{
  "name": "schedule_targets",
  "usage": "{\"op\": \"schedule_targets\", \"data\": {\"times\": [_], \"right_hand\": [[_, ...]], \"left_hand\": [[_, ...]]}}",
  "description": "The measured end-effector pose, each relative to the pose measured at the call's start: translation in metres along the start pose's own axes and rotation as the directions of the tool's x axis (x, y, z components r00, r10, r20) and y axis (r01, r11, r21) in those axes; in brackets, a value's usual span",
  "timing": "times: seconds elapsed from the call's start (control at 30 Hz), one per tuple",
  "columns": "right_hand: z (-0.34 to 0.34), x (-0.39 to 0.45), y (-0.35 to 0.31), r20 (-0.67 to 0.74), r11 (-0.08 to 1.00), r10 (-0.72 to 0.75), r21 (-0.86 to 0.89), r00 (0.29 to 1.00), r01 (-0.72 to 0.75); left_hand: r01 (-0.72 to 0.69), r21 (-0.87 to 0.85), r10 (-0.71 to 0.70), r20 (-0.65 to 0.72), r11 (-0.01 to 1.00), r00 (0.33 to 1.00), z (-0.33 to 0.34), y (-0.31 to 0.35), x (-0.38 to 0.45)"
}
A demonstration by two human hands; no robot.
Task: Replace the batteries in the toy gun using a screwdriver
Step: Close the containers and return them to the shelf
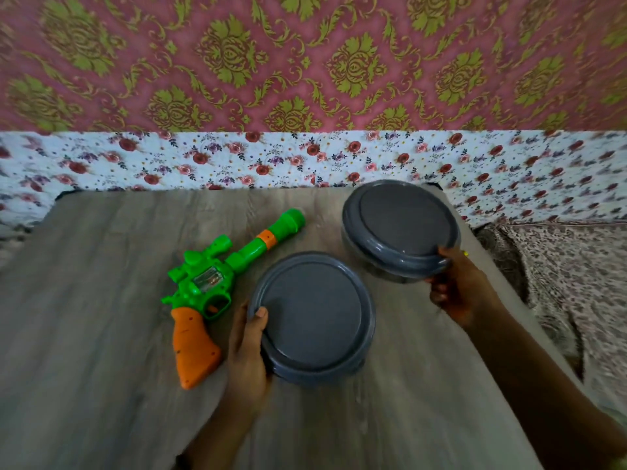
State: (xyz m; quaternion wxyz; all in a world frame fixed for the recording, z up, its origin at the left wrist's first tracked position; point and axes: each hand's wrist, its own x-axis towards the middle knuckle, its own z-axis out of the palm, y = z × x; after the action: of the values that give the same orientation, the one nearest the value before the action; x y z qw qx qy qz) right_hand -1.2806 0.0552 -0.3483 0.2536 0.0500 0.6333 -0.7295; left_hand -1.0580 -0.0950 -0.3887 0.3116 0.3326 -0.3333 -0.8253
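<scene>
Nearest the camera, the left hand (246,347) wraps the left edge of a grey lidded container (314,317), thumb laid over the lid's rim and fingers curled down the side, its grip clamped on that container, which sits on the wood-grain bench (84,334). Just left of it lies the toy gun (210,286), flat on its side on the bench, close to the left hand but not touched. Its long axis runs on a diagonal: the orange handle sits nearest, and the green barrel points away and to the right, ending in a rounded green muzzle. Farther back on the right, the right hand (458,286) holds the near rim of a second grey lidded container (402,230), thumb on top, fingers underneath. Beyond the bench runs a floral cloth (237,161), then patterned pink-and-gold wallpaper (305,62).
</scene>
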Motion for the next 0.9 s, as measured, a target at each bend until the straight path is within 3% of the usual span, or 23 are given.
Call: {"op": "schedule_targets", "data": {"times": [0.1,0.17,0.33,0.53,0.77,0.9], "right_hand": [[-0.009,-0.045,-0.021,-0.021,0.996,0.095,0.005,0.995,-0.095],[-0.01,-0.073,-0.029,-0.033,0.988,0.155,-0.006,0.987,-0.156],[0.004,-0.111,-0.033,-0.008,0.968,0.234,-0.087,0.972,-0.234],[0.047,-0.129,-0.021,0.115,0.958,0.22,-0.213,0.969,-0.193],[0.124,-0.152,0.013,0.242,0.932,0.235,-0.331,0.941,-0.148],[0.188,-0.18,0.04,0.328,0.93,0.149,-0.367,0.933,-0.02]], "left_hand": [[-0.12,-0.016,0.118,-0.104,0.993,0.988,-0.002,0.042,-0.015],[-0.184,0.053,0.187,-0.069,0.982,0.98,-0.005,0.067,-0.029],[-0.185,0.083,0.199,-0.209,0.979,0.957,-0.017,0.099,-0.053],[-0.24,0.087,0.255,-0.333,0.967,0.908,-0.047,0.133,-0.079],[-0.31,0.093,0.317,-0.449,0.946,0.835,-0.127,0.194,-0.092],[-0.408,0.075,0.398,-0.438,0.91,0.806,-0.189,0.239,-0.088]]}}
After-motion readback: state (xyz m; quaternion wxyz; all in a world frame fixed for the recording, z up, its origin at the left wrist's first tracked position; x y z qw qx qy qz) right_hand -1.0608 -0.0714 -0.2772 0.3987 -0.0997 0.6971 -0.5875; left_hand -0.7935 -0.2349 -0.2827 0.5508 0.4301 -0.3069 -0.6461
